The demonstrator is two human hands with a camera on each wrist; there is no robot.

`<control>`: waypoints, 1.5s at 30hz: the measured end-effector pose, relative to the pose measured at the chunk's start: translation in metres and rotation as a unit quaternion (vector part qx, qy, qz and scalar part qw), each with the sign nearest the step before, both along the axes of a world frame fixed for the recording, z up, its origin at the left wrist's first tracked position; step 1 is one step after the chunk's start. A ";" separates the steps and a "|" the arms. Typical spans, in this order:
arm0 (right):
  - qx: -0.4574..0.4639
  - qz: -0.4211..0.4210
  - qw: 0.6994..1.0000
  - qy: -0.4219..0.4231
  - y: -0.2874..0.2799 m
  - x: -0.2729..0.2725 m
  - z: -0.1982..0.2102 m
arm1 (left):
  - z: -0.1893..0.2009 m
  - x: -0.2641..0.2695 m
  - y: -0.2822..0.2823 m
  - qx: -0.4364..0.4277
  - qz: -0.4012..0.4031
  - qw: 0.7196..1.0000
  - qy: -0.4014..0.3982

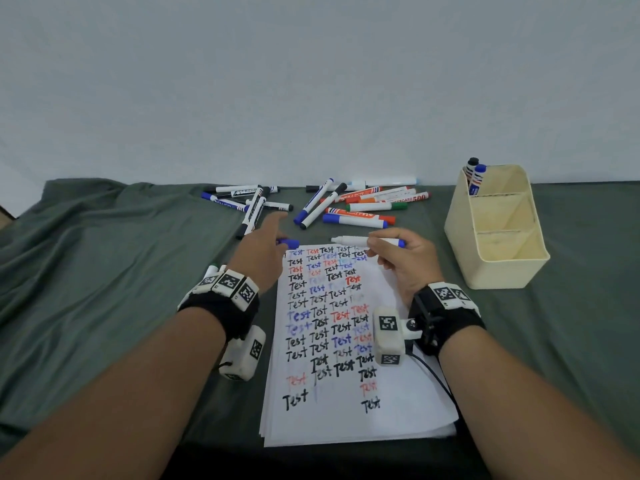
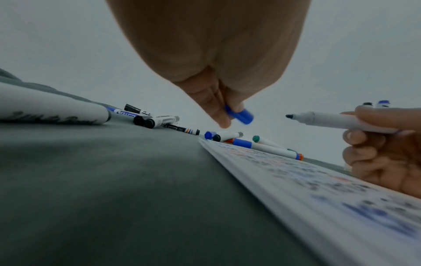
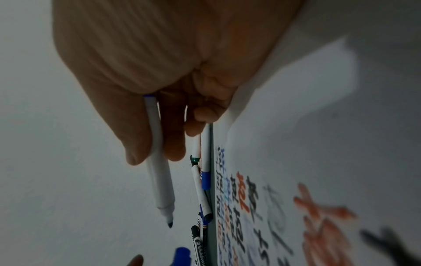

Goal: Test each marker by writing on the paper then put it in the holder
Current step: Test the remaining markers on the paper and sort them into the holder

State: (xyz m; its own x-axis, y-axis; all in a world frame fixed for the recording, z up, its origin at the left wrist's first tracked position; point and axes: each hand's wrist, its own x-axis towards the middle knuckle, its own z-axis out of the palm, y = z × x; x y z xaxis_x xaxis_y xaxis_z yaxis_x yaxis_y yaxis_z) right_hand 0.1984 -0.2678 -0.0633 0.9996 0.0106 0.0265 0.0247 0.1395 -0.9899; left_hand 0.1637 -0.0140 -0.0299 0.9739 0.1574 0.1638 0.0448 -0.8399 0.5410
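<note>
My right hand [image 1: 398, 252] grips an uncapped white marker [image 1: 363, 241] with a blue end, held level just above the top edge of the paper [image 1: 398, 403], tip pointing left. The same marker [image 3: 159, 180] shows in the right wrist view with its dark tip bare. My left hand [image 1: 266, 244] pinches the blue cap [image 1: 289, 242] a short way left of that tip; the cap [image 2: 241, 115] sits between its fingertips. The paper is covered in rows of "Test". The cream holder [image 1: 498, 230] stands at the right, with two markers [image 1: 476, 176] in its back compartment.
Several loose markers [image 1: 349, 206] lie in a heap behind the paper, and another bunch [image 1: 252, 206] lies to its left. A green marker [image 1: 212, 270] lies by my left wrist. A wrinkled green cloth [image 1: 104, 254] covers the table; a pale wall stands behind.
</note>
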 end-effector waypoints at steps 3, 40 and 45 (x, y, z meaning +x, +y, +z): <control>-0.010 0.015 1.000 -0.003 0.000 0.000 0.000 | 0.001 -0.003 -0.008 -0.068 -0.056 0.996 -0.025; -0.235 0.057 0.970 -0.017 0.008 0.008 0.003 | 0.014 -0.022 -0.027 0.096 -0.146 0.983 -0.060; -0.354 0.050 0.934 -0.013 0.021 0.005 0.013 | 0.021 -0.049 0.026 0.098 -0.005 0.993 -0.064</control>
